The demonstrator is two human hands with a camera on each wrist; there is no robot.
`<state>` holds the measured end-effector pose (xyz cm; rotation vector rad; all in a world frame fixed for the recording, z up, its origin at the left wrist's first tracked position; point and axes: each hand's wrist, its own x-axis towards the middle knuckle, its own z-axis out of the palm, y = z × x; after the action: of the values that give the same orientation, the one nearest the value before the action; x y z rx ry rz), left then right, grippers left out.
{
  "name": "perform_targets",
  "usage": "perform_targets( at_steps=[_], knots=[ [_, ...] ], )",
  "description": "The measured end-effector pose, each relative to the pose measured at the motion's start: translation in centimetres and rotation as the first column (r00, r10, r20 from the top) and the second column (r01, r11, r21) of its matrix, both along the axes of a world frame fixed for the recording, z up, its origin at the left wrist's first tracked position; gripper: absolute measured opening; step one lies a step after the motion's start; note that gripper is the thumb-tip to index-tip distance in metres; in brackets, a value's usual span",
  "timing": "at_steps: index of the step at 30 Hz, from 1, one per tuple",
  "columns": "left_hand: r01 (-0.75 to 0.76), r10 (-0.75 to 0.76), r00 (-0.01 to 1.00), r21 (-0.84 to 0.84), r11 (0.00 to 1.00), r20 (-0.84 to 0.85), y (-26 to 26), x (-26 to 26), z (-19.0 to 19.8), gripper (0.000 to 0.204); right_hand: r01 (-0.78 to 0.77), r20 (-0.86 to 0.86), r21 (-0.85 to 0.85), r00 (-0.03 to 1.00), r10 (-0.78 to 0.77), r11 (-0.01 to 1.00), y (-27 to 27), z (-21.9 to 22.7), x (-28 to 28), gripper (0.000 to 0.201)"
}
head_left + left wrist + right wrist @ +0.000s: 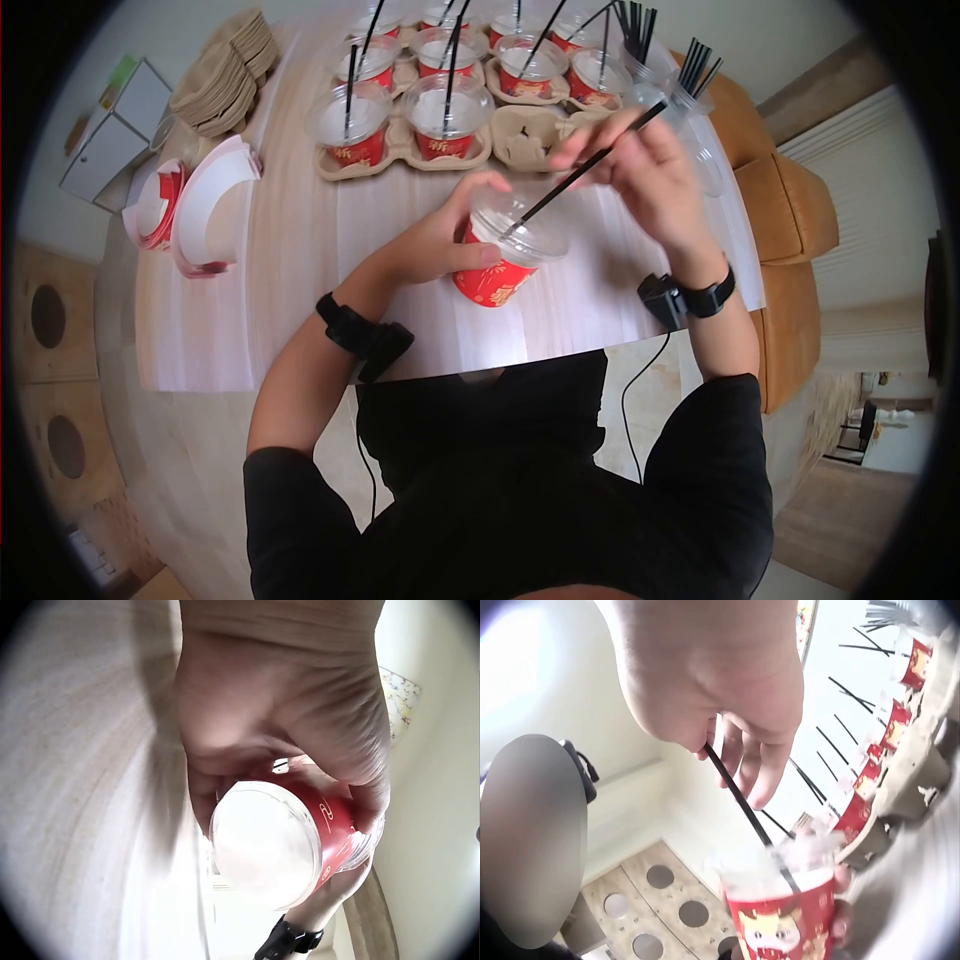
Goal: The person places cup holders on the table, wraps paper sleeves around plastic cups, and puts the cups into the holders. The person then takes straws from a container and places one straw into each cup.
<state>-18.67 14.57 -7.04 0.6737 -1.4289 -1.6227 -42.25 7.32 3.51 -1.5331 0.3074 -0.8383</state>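
Observation:
My left hand [432,242] grips a red paper cup [488,284] by its side, close over the front of the table. A clear plastic lid [545,243] tops the cup, which leans to the right. My right hand [655,180] pinches a black straw [572,183] between thumb and fingers, near its upper end. The straw slants down to the left, and its lower end shows inside the lid. A cartoon figure [772,930] shows on the cup's side in the right wrist view. From the left wrist, the cup's white base [264,847] faces the camera.
Cardboard carriers [400,150] at the back hold several lidded red cups with straws; one socket [525,140] at the near right holds no cup. Spare straws [695,70] stand at right. Pulp carriers [215,90] and paper sleeves [205,215] are at left.

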Motion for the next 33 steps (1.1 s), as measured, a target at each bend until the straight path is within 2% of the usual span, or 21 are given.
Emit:
perform_targets(
  at_steps=[1, 2, 3, 5, 6, 8, 9, 11, 12, 14, 15, 17, 20, 24, 26, 27, 29, 30, 31, 32, 33],
  knots=[
    [0.023, -0.023, 1.000, 0.053, 0.998, 0.008, 0.2, 0.0, 0.3, 0.075, 0.042, 0.055, -0.039, 0.998, -0.040, 0.998, -1.1, 1.0, -0.7, 0.019],
    [-0.025, 0.025, 0.998, 0.012, 1.000, 0.052, 0.1, 0.0, 0.2, 0.072, 0.087, 0.112, -0.078, 0.991, -0.078, 0.993, -2.6, 2.0, -1.6, 0.019],
    [-0.009, 0.009, 0.999, 0.001, 1.000, 0.052, 0.1, -0.1, 0.1, 0.072, 0.271, 0.127, -0.080, 0.957, -0.260, 0.959, -4.7, 2.9, -3.1, 0.019],
    [-0.014, 0.015, 0.996, -0.009, 1.000, 0.089, 0.0, -0.2, -0.1, 0.072, 0.422, 0.199, -0.037, 0.892, -0.407, 0.906, -10.9, 4.2, -6.2, 0.022],
    [0.003, -0.004, 0.997, 0.009, 1.000, 0.083, 0.0, -0.2, -0.2, 0.071, 0.568, 0.219, -0.074, 0.811, -0.542, 0.820, -13.1, 4.3, -6.8, 0.018],
    [0.012, -0.015, 0.997, 0.038, 0.999, 0.080, 0.1, -0.2, 0.0, 0.070, 0.816, 0.088, -0.243, 0.557, -0.826, 0.525, -16.5, 4.6, -7.7, 0.022],
    [0.006, -0.011, 0.997, 0.071, 0.997, 0.072, 0.2, -0.2, 0.2, 0.070, 0.819, 0.098, -0.244, 0.553, -0.828, 0.519, -18.6, 4.4, -8.2, 0.022],
    [0.009, -0.016, 0.997, 0.079, 0.997, 0.080, 0.1, -0.2, 0.1, 0.070, 0.852, 0.024, -0.410, 0.369, -0.929, 0.327, -22.8, 3.3, -9.5, 0.025],
    [0.011, -0.019, 0.996, 0.096, 0.995, 0.085, 0.1, -0.1, 0.0, 0.070, 0.855, 0.034, -0.408, 0.365, -0.930, 0.321, -24.6, 2.6, -9.9, 0.025],
    [0.014, -0.022, 0.995, 0.086, 0.996, 0.099, 0.1, -0.2, 0.0, 0.071, 0.639, -0.057, -0.748, 0.208, -0.976, 0.180, -26.0, 2.5, -9.9, 0.029],
    [0.013, -0.022, 0.994, 0.085, 0.996, 0.108, 0.1, -0.2, 0.1, 0.072, 0.616, -0.105, -0.763, 0.180, -0.978, 0.195, -26.6, 2.2, -9.8, 0.031],
    [0.015, -0.026, 0.994, 0.099, 0.995, 0.110, 0.2, -0.1, 0.5, 0.074, 0.634, -0.342, -0.635, 0.283, -0.896, 0.442, -26.9, 2.1, -9.1, 0.032],
    [0.016, -0.027, 0.993, 0.099, 0.995, 0.111, 0.1, -0.1, 0.7, 0.079, 0.720, -0.311, -0.513, 0.351, -0.883, 0.467, -26.6, 2.1, -8.3, 0.039],
    [0.003, -0.013, 0.992, 0.080, 0.997, 0.124, 0.2, -0.2, 0.5, 0.084, 0.750, -0.227, -0.498, 0.372, -0.900, 0.436, -24.0, 2.7, -6.5, 0.043],
    [-0.004, -0.003, 0.995, 0.076, 0.997, 0.096, 0.0, -0.1, 0.1, 0.083, 0.713, -0.094, -0.367, 0.610, -0.787, 0.597, -18.8, 3.3, -4.6, 0.036],
    [-0.006, 0.001, 0.997, 0.066, 0.998, 0.076, -0.1, 0.0, -0.1, 0.083, 0.621, -0.123, -0.337, 0.716, -0.687, 0.707, -15.7, 3.3, -3.7, 0.029],
    [-0.034, 0.029, 0.998, 0.092, 0.995, 0.054, -0.1, 0.2, -0.4, 0.083, 0.269, -0.352, -0.367, 0.846, -0.400, 0.891, -8.5, 3.1, -2.1, 0.025],
    [-0.025, 0.026, 1.000, 0.162, 0.986, -0.006, -0.3, 0.3, -0.8, 0.084, 0.090, -0.354, -0.361, 0.908, -0.226, 0.928, -5.7, 1.4, -1.4, 0.030],
    [-0.008, 0.023, 0.998, 0.227, 0.974, -0.064, -0.3, 0.3, -1.0, 0.084, -0.112, -0.457, -0.532, 0.873, -0.173, 0.839, -3.5, 0.6, -1.1, 0.040],
    [-0.021, 0.051, 0.992, 0.246, 0.969, -0.114, -0.2, 0.1, -0.9, 0.085, -0.204, -0.526, -0.523, 0.842, -0.125, 0.827, -0.7, 0.3, -0.7, 0.048],
    [-0.015, 0.043, 0.993, 0.251, 0.968, -0.108, 0.0, 0.1, -0.6, 0.085, -0.365, -0.656, -0.508, 0.751, -0.076, 0.780, 0.9, 1.0, -0.2, 0.052]
  ],
)
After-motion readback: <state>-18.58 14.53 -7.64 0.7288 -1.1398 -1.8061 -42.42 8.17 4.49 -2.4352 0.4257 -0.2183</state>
